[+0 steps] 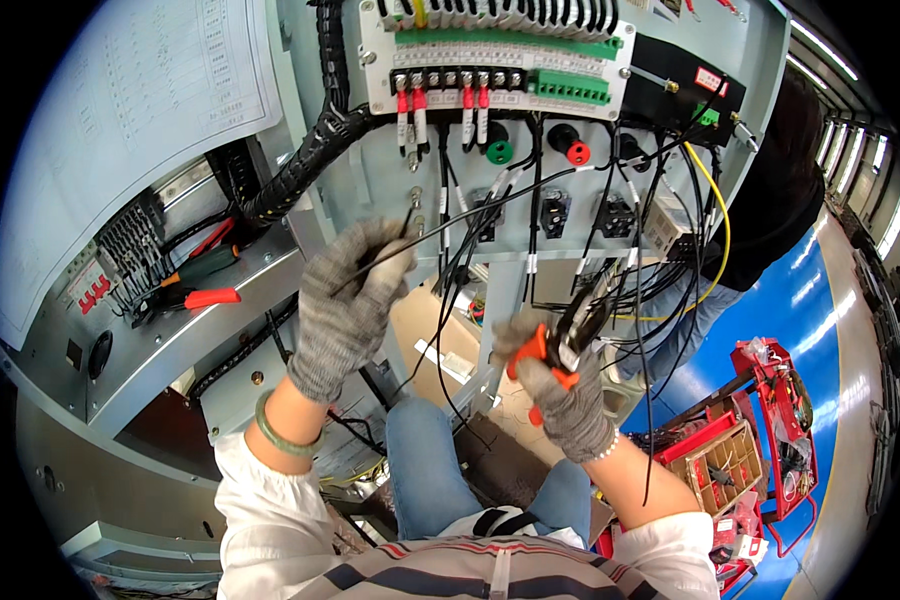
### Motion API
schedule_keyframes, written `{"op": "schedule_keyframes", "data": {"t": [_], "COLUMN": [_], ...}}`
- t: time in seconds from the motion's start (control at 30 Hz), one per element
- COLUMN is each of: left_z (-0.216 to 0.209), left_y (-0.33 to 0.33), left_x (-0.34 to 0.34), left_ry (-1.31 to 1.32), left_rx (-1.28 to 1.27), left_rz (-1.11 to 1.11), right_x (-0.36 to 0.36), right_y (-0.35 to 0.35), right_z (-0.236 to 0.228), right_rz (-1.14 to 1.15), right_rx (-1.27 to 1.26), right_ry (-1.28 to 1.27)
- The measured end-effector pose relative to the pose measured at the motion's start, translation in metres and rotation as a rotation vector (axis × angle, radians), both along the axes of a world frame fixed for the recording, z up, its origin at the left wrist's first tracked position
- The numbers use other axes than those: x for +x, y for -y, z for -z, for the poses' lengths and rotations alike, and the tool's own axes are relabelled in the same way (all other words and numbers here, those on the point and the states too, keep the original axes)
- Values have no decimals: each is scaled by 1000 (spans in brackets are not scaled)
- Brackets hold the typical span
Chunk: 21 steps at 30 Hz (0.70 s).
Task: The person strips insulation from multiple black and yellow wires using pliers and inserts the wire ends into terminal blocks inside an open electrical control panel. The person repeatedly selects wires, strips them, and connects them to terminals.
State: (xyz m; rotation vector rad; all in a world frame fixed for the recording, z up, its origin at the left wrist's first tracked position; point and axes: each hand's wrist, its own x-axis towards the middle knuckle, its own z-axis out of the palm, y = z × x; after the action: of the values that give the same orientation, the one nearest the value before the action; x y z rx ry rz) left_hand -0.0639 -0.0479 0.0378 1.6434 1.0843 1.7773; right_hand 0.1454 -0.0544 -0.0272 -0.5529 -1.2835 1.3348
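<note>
My left hand (pixel 345 310), in a grey knitted glove, is closed on a thin black wire (pixel 440 228) in front of the panel. That wire runs up to the right, towards the panel's right side. Lower right of it, my right hand (pixel 570 405), gloved alike, grips pliers with orange handles (pixel 532 352) and dark jaws (pixel 582 325) pointing up. The exact kind of pliers is hard to tell. Loose black wires hang around the jaws. Above both hands sits a terminal block (pixel 460 80) with red-sleeved wires, over a green socket (pixel 498 148) and a red socket (pixel 573 150).
A printed sheet (pixel 140 120) covers the upper left. Below it, hand tools with red and green handles (pixel 208 265) lie on a metal ledge. A yellow wire (pixel 722 215) curves at right. A person in dark clothing (pixel 790 190) stands behind the panel; a red cart (pixel 770 440) holds parts.
</note>
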Motion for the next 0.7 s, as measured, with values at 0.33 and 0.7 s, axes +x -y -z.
{"op": "schedule_keyframes", "data": {"t": [0.33, 0.7], "left_z": [-44, -52], "left_y": [-22, -14], "left_x": [30, 40], "left_ry": [-465, -707], "left_rx": [69, 178], "left_rz": [-131, -202], "right_x": [-23, -9], "right_y": [-31, -30], "right_z": [-58, -90], "right_rz": [43, 119], "right_rx": [179, 132], "right_ry": [-191, -38]}}
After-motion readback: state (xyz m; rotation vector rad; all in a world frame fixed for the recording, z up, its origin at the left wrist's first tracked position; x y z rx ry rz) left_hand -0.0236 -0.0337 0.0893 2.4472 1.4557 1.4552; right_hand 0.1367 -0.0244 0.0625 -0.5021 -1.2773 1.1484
